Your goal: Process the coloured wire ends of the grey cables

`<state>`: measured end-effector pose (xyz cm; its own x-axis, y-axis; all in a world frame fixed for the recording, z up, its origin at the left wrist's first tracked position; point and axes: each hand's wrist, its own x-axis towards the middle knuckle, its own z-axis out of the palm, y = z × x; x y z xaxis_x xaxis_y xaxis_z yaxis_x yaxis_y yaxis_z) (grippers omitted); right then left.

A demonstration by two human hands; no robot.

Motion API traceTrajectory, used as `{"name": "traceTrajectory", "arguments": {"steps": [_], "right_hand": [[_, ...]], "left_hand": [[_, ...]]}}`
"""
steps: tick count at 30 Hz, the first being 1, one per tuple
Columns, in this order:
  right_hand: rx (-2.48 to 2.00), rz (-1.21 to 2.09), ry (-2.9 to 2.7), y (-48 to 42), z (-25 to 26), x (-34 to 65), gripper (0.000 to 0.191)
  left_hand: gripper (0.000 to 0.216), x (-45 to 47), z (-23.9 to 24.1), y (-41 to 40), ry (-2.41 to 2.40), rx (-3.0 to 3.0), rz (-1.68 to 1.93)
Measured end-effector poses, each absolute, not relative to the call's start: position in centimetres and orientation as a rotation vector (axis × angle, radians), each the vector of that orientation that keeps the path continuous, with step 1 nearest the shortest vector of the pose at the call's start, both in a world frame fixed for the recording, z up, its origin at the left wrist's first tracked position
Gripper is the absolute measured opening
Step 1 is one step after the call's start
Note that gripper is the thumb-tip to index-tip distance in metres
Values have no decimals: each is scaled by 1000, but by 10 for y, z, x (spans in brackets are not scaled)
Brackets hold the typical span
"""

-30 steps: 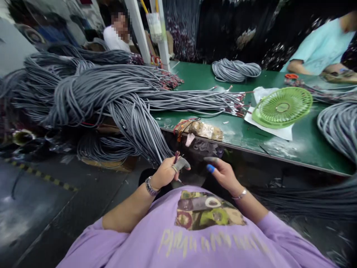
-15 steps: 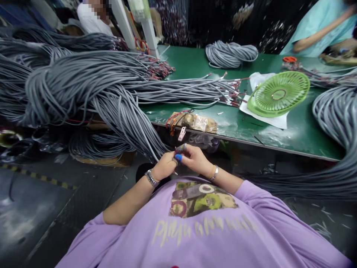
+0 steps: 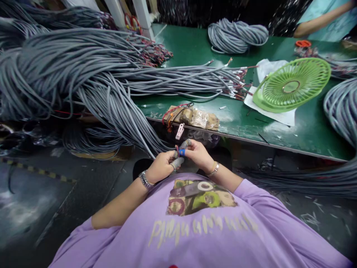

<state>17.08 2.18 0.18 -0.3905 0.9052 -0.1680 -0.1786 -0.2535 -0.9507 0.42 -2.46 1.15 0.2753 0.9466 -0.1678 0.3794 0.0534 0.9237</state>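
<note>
My left hand [image 3: 162, 166], with a watch at its wrist, is closed in a pinch on a grey cable near its end. My right hand [image 3: 198, 155] pinches the thin reddish wires [image 3: 176, 149] that stick out there; a blue cover is on one of its fingers and a grey one on another. Both hands meet in front of my body, just below the table edge. A thick bundle of grey cables [image 3: 122, 111] hangs off the table down to my left hand. The fingers partly hide the cable's end.
On the green table [image 3: 189, 41] lie more grey cables [image 3: 178, 80] with stripped ends, a coiled cable bundle [image 3: 237, 35] and a green fan [image 3: 292, 85] on white paper. A taped block [image 3: 195, 117] with a pink clip [image 3: 180, 131] sits at the front edge. Another person's arm [image 3: 323, 20] shows at upper right.
The view has tipped down slightly, so the table things sit higher. My hands stay together; their fingers have shifted, and the reddish wires now show more between them.
</note>
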Motion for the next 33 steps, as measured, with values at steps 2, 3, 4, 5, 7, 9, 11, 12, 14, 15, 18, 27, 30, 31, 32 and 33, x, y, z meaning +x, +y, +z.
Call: {"name": "traceTrajectory", "arguments": {"steps": [2, 3, 4, 5, 7, 9, 11, 12, 14, 15, 18, 27, 30, 31, 32, 33], "right_hand": [[-992, 1767, -1145, 23, 4, 170, 31], [-988, 1770, -1118, 23, 4, 169, 30], [-980, 1777, -1085, 22, 4, 169, 30], [-973, 1789, -1048, 21, 2, 169, 30], [-971, 1829, -991, 18, -2, 169, 28], [-988, 1864, -976, 16, -5, 170, 28], [-1004, 1878, -1015, 15, -5, 171, 29], [-1004, 1877, -1053, 15, -4, 171, 31], [-997, 1849, -1142, 17, -1, 170, 36], [-993, 1823, -1180, 19, 0, 169, 38], [-1004, 1757, -1217, 21, 0, 167, 39], [-951, 1820, -1063, 15, -1, 165, 37], [-968, 1780, -1145, 16, 6, 165, 36], [-969, 1766, -1171, 16, 8, 165, 36], [-970, 1753, -1186, 16, 9, 165, 36], [-974, 1741, -1192, 15, 9, 164, 36]], "left_hand": [[21, 7, 13, -24, 1286, 1423, 751], [24, 8, 14, -24, 1291, 1368, 784], [28, 9, 14, -24, 1294, 1316, 811], [31, 9, 13, -24, 1293, 1268, 834], [34, 7, 11, -24, 1287, 1191, 877], [35, 5, 7, -25, 1291, 1147, 928], [34, 5, 4, -26, 1296, 1137, 964], [34, 6, 4, -26, 1299, 1140, 970], [32, 8, 4, -27, 1300, 1156, 967], [31, 10, 4, -27, 1298, 1166, 964], [29, 15, 4, -29, 1300, 1190, 988], [31, 15, 1, -32, 1308, 1035, 1097], [26, 12, 6, -32, 1283, 1120, 960], [25, 12, 7, -32, 1282, 1134, 954], [25, 12, 7, -33, 1287, 1133, 980], [26, 12, 6, -33, 1295, 1116, 1028]]}}
